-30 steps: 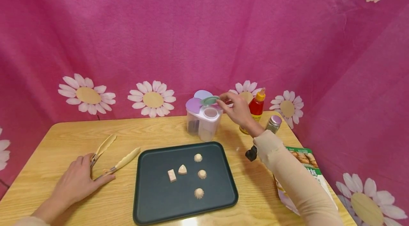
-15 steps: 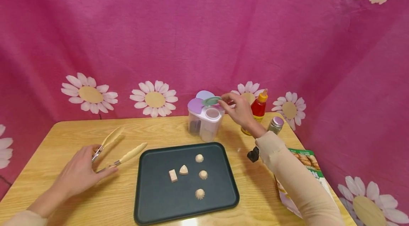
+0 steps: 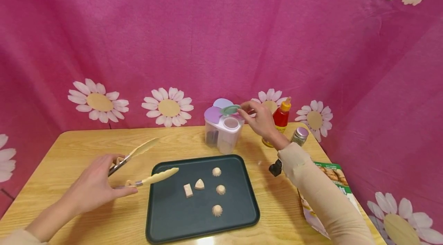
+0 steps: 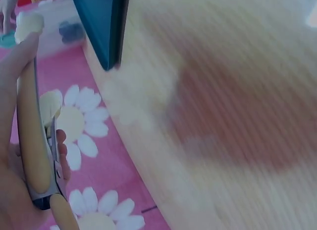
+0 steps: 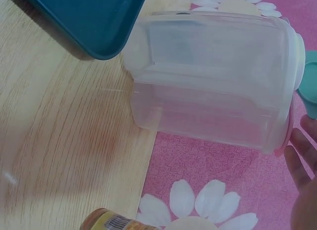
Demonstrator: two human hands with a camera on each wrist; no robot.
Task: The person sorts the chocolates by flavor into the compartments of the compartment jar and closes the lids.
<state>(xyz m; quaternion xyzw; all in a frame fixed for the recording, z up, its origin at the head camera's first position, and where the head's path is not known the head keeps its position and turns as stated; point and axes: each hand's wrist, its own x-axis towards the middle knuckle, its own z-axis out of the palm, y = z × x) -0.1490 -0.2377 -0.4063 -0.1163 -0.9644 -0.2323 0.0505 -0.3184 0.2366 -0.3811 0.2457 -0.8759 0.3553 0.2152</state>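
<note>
A pair of cream-handled metal tongs (image 3: 143, 164) is gripped at the hinge end by the left hand (image 3: 95, 185), fingers curled round it, and is held lifted off the light wooden table (image 3: 86, 145). The 2 arms of the tongs are spread apart; the lower tip is over the left edge of the dark green rectangular tray (image 3: 173, 214), the upper tip over bare table behind it. In the left wrist view the same tongs (image 4: 32, 141) are seen lying along the palm; that frame is blurred.

On the tray 5 small pale pieces (image 3: 207, 189) are laid: 3 ridged round ones, 1 wedge and 1 block, none touching another.

The green round flip lid (image 3: 229, 110) of the clear plastic multi-compartment seasoning box (image 3: 223, 129) is pinched by thumb and fingertips of the right hand (image 3: 259, 120) and is held raised above an open round compartment. The lilac lids beside it are also up. The box stands just behind the tray's far edge, not touching it.

Behind the right wrist a red squeeze bottle with a yellow cap (image 3: 280, 116) is noted, with a small glass jar with a silver lid (image 3: 298, 135) near it. A green printed packet (image 3: 332, 177) lies at the table's right edge.
</note>
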